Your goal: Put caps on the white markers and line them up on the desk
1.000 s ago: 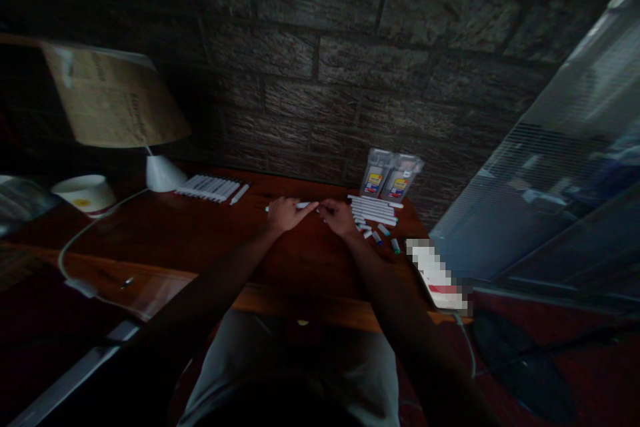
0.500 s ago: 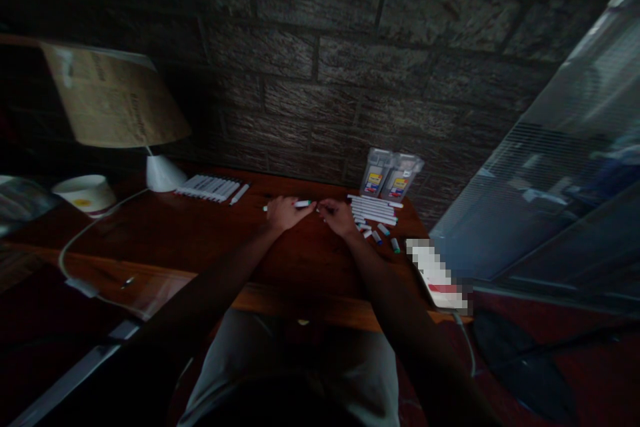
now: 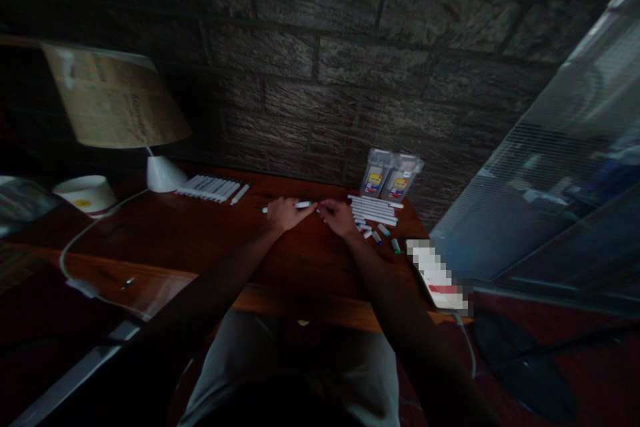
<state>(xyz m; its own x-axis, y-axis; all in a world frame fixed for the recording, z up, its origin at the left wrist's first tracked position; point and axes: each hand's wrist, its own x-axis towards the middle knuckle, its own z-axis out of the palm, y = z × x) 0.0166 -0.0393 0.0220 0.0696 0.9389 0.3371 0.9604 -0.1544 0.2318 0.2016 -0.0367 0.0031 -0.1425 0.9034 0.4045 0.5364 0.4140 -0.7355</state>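
My left hand (image 3: pixel 283 215) is closed around a white marker (image 3: pixel 303 204) with a green tip end, held roughly level above the table. The marker's other end sticks out at the left of the fist. Just to the right, my right hand (image 3: pixel 336 216) is pinched near that green end, a small gap apart; a tiny pale thing at its fingertips is too small to name. Beside the right hand lie a row of white markers (image 3: pixel 375 210) and several loose marker caps (image 3: pixel 383 229). Farther left is a neat row of markers (image 3: pixel 209 188), with a single marker (image 3: pixel 240 194) next to it.
Two clear plastic cases (image 3: pixel 399 177) stand against the stone wall (image 3: pixel 320 93). A table lamp (image 3: pixel 165 173) and a paper cup (image 3: pixel 87 195) are at the left of the wooden table (image 3: pixel 295 267). A blurred-out device (image 3: pixel 435 273) with a cable lies at the right edge.
Hardly anything differs. The right hand's fingers have shifted very slightly by the marker's green end; the left hand keeps its hold.
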